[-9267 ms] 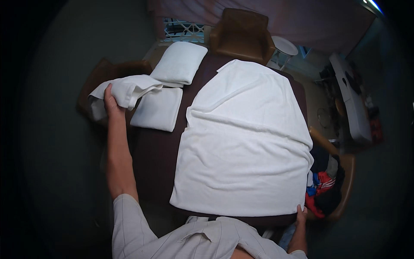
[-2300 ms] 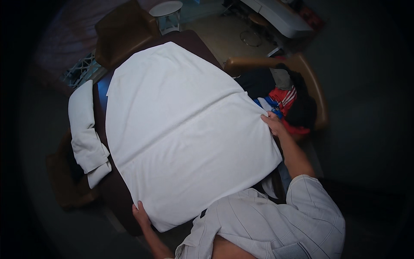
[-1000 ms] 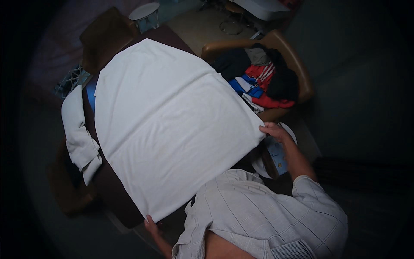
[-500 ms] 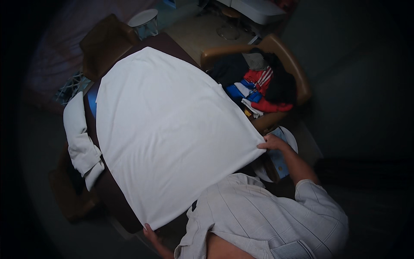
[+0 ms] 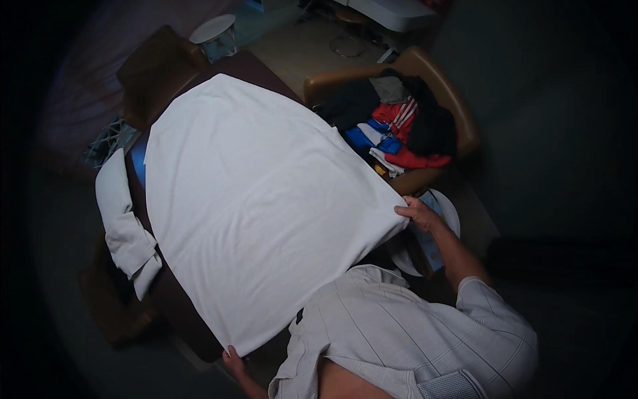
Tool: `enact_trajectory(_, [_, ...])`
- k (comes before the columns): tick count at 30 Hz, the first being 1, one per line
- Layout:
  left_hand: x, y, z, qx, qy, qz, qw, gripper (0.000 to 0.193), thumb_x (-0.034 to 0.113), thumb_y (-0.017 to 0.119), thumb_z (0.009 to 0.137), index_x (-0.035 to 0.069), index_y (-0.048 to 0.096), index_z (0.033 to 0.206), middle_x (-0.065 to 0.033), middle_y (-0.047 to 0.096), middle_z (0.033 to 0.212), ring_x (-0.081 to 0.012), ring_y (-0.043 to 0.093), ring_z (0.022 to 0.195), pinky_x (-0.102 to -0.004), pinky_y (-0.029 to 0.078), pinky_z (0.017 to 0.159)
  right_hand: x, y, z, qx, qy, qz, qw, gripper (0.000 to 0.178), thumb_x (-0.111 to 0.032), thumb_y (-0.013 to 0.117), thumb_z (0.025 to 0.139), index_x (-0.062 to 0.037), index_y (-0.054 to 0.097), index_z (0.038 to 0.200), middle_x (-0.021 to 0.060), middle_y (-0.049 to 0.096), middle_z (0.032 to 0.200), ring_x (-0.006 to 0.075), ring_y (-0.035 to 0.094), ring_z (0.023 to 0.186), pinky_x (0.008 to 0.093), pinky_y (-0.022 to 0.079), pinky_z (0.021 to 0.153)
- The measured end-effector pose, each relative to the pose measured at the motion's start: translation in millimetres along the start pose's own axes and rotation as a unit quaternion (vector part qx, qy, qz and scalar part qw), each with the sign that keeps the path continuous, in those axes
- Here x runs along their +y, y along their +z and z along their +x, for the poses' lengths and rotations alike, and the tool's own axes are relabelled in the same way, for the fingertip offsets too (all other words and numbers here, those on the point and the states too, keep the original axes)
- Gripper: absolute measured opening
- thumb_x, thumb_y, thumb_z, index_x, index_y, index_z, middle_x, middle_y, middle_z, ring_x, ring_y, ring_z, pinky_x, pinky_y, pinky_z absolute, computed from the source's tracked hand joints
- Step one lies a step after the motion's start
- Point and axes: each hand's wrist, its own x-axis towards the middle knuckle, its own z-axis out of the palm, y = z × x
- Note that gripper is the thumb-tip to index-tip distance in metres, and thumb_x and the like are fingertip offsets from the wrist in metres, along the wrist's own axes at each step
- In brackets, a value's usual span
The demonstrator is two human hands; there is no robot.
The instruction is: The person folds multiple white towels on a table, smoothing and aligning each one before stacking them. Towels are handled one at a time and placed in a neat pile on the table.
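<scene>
A large white cloth [image 5: 266, 206] lies spread over the dark table [image 5: 256, 66], its far end rounded and its surface lightly creased. At the near left corner, my left hand [image 5: 234, 362] pinches the cloth's edge. My right hand [image 5: 417, 211] grips the near right corner, thumb on top and the fingers partly hidden underneath. Between the two hands, the near edge runs close along the front of my light checked shirt [image 5: 399, 326].
Folded white fabric [image 5: 129, 233] hangs at the table's left edge. A brown chair [image 5: 458, 100] at the right holds a heap of clothes [image 5: 392, 130]. Another brown chair [image 5: 159, 73] stands far left, near a white round stool [image 5: 214, 30]. Beside my right arm is a white round-rimmed object [image 5: 452, 211].
My right hand has lifted slightly away from me with its corner of the cloth. My left hand keeps hold at nearly the same place. The whole view has shifted a little.
</scene>
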Motion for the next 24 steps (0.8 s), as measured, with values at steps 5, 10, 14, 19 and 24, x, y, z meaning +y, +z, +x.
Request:
enact_trajectory(5, [0.1, 2.3, -3.4, 0.005, -0.005, -0.029, 1.0, 0.045, 0.04, 0.061, 0.103, 0.005, 0.057, 0.131, -0.0089, 0.07, 0.101, -0.0212, 0.066, 0.07, -0.0342, 0.05, 0.045, 3.6, -26.0, -12.9, -0.04, 0.084, -0.116, 0.989, 0.035, -0.032, 0.081, 0.089, -0.007, 0.072, 0.111, -0.0006, 0.07, 0.096, 0.012, 0.063, 0.088, 0.0299, 0.049, 0.085])
enact_trajectory(10, [4.0, 0.3, -12.5, 0.002, -0.02, -0.034, 0.999, 0.042, 0.04, 0.061, 0.103, 0.007, 0.058, 0.129, -0.0076, 0.069, 0.102, -0.0207, 0.067, 0.074, -0.034, 0.05, 0.045, -19.3, -26.3, -23.4, -0.137, 0.156, -0.362, 0.909, 0.034, -0.036, 0.08, 0.089, -0.0039, 0.076, 0.102, -0.0003, 0.074, 0.096, 0.0096, 0.064, 0.09, 0.03, 0.049, 0.084])
enact_trajectory(14, [10.8, 3.1, -10.4, -0.005, -0.025, -0.038, 0.999, 0.039, 0.038, 0.061, 0.104, 0.008, 0.057, 0.129, -0.0072, 0.069, 0.103, -0.0206, 0.067, 0.075, -0.0344, 0.05, 0.046, -13.0, -23.7, -13.9, -0.2, 0.141, -0.527, 0.814, 0.027, -0.025, 0.075, 0.085, -0.0079, 0.076, 0.106, 0.0071, 0.076, 0.099, 0.0208, 0.07, 0.094, 0.0351, 0.051, 0.089])
enact_trajectory(19, [7.6, 0.6, -11.2, 0.001, -0.021, -0.044, 0.999, 0.038, 0.037, 0.062, 0.104, 0.008, 0.057, 0.129, -0.0068, 0.069, 0.103, -0.0209, 0.067, 0.075, -0.0351, 0.05, 0.047, -13.5, 8.0, -5.0, -0.118, 0.136, -0.708, 0.683, 0.035, -0.012, 0.061, 0.085, -0.0152, 0.072, 0.117, 0.0123, 0.074, 0.118, 0.0355, 0.07, 0.111, 0.0485, 0.055, 0.09])
enact_trajectory(24, [11.6, 4.0, -12.6, 0.004, -0.024, -0.055, 0.998, 0.04, 0.037, 0.061, 0.104, 0.008, 0.057, 0.131, -0.0067, 0.069, 0.104, -0.0212, 0.067, 0.078, -0.0358, 0.051, 0.048, -1.8, 4.2, 16.1, -0.054, 0.127, -0.695, 0.705, 0.033, -0.029, 0.062, 0.091, -0.0165, 0.072, 0.119, 0.0142, 0.074, 0.117, 0.0373, 0.07, 0.11, 0.0497, 0.054, 0.094])
